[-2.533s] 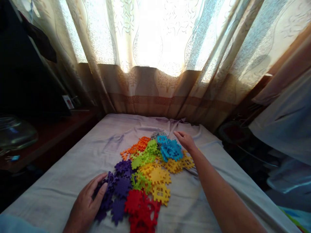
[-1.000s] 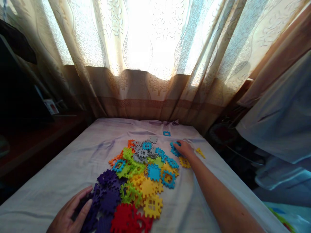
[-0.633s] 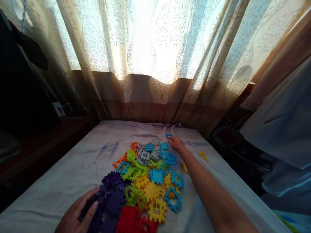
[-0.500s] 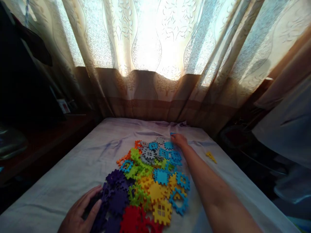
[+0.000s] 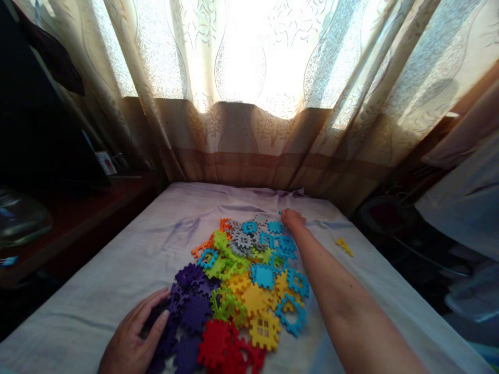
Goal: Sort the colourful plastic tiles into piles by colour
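A pile of toothed plastic building pieces in several colours lies on the sheet before me. My left hand (image 5: 136,332) is open, thumb and fingers apart, around the left edge of the purple pieces (image 5: 196,313). At the pile's far right end, my right hand (image 5: 293,219) has its fingers closed on a blue piece (image 5: 279,212), of which only a small bit shows. Close to it lie a flat blue piece (image 5: 275,227) and grey pieces (image 5: 242,240). Nearer me are green (image 5: 224,304), yellow (image 5: 265,330) and red pieces (image 5: 214,343).
A small yellow piece (image 5: 344,246) lies apart on the right of the sheet (image 5: 128,249). A patterned curtain (image 5: 241,140) hangs behind the bed's far edge. On the left stands a dark brown table (image 5: 132,195); light cloth (image 5: 463,208) hangs at the right.
The view has shifted slightly, so the pile appears a little further right and up. Less of the blue piece shows at my right fingertips. My left hand stays beside the purple pieces.
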`<state>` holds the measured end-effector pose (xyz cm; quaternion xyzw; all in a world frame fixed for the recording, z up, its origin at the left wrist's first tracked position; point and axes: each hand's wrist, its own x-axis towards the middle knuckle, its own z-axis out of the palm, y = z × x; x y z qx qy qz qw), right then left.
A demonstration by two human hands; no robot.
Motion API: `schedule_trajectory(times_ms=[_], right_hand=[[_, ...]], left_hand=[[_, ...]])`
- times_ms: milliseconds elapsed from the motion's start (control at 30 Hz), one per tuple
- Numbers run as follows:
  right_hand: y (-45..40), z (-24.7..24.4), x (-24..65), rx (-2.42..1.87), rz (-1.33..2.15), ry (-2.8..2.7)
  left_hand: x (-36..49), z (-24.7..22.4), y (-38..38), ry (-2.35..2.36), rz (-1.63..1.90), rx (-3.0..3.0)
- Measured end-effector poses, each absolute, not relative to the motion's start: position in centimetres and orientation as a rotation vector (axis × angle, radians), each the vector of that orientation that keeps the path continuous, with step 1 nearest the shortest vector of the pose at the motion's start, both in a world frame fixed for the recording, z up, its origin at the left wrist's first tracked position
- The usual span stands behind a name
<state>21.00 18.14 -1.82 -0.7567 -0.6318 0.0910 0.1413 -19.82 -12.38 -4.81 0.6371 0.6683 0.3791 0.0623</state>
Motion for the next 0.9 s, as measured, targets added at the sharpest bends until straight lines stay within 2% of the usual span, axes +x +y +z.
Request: schedule_trajectory(times_ms=[133,367,667,900], right_hand=[[18.6,-1.9,21.7,-2.340,0.247,-1.678],[18.9,-1.4,22.6,-2.357,0.343,-1.610],[16.4,1.2,23.0,-2.027,0.134,-1.469],[11.4,-0.1,22.6,-1.795,0.241,-1.755]], left_hand=[[-19.8,-5.2,-12.3,2.051,1.161,1.888],[-19.4,-4.7,-12.0,2.029,1.146,1.914],[-20.0,-3.5,-6.7,2.093,1.169,1.861],[-20.3,-2.9,-4.5,2.086,1.114,1.759]])
